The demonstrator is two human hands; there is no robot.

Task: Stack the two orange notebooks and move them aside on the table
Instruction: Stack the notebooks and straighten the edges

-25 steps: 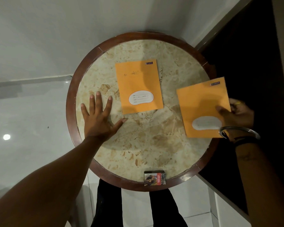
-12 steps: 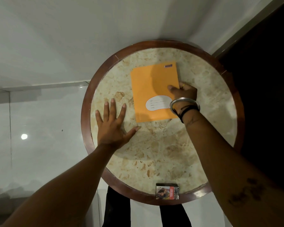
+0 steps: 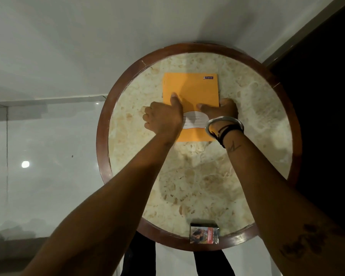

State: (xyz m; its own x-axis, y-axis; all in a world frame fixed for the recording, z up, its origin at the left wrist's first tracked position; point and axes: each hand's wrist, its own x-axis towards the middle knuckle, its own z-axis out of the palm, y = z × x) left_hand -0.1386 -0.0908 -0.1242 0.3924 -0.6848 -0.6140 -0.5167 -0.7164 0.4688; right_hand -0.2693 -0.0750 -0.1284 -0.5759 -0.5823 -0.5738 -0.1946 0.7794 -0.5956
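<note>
The two orange notebooks (image 3: 195,88) lie one on top of the other near the far side of the round marble table (image 3: 207,176); only the top cover with its white label shows. My left hand (image 3: 163,116) grips the stack's left edge, thumb on the cover. My right hand (image 3: 223,110), with a steel bangle on the wrist, grips the right edge, thumb on top. My hands hide the stack's middle.
A small printed box (image 3: 204,235) sits at the table's near rim. The table has a raised dark wooden rim (image 3: 102,140). White wall and glossy floor lie to the left, a dark area to the right.
My left hand left the tabletop and took the stack's left edge. My right hand shifted its hold on the right edge. Earlier, the right hand brought the second notebook onto the first.
</note>
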